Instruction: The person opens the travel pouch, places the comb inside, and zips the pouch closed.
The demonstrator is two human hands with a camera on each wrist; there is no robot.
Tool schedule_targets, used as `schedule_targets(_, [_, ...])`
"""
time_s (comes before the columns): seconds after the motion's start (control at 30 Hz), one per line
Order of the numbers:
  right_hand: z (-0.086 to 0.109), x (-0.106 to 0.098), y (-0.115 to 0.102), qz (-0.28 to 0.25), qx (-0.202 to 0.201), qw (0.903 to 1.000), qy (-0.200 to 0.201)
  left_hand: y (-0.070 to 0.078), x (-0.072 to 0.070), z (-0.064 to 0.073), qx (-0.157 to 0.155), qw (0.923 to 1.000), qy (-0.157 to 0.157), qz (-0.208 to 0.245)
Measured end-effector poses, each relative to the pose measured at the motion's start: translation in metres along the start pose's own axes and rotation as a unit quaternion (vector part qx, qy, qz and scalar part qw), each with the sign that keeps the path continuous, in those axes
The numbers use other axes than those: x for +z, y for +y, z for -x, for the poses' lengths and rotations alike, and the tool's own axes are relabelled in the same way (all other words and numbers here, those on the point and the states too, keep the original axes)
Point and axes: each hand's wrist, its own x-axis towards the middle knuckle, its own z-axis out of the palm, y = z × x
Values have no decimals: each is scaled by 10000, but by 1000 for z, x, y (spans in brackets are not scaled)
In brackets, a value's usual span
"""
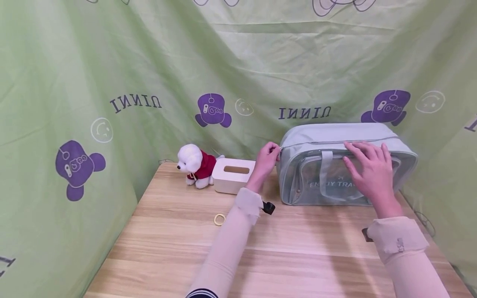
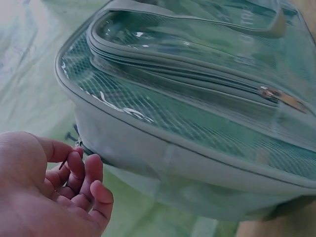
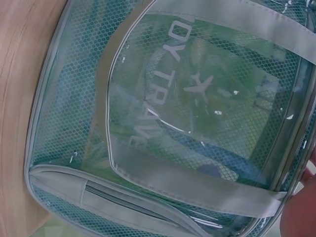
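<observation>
A pale grey-green travel bag (image 1: 339, 132) with a clear mesh front stands upright at the right of the table. My left hand (image 1: 266, 159) is at its upper left end, thumb and fingertips pinching the small zipper pull (image 2: 63, 163) of the top zipper. Across the bag's top front edge rests my right hand (image 1: 372, 171), its fingers extended and spread. In the right wrist view only part of that hand (image 3: 300, 210) shows, at the right edge beside the bag. A strap handle (image 1: 326, 174) hangs down the front over a zipped pocket (image 3: 133, 202).
Left of the bag stands a white tissue box (image 1: 232, 186) with a slot on top. Beside it sits a white toy dog (image 1: 190, 157) in a red hoodie. A pale yellow ring (image 1: 219, 219) lies on the wooden table (image 1: 167, 248). Green printed cloth (image 1: 167, 58) hangs behind.
</observation>
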Motion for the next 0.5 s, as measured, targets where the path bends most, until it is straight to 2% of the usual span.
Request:
schedule_targets(0.23, [-1,5,-5,-141,-118,9979,625,14,4,3,171,9992,55,-345])
schedule_targets(0.5, [-4,7,-10,-459,-81,9952,856,27,8,4,347,9975,77,-617])
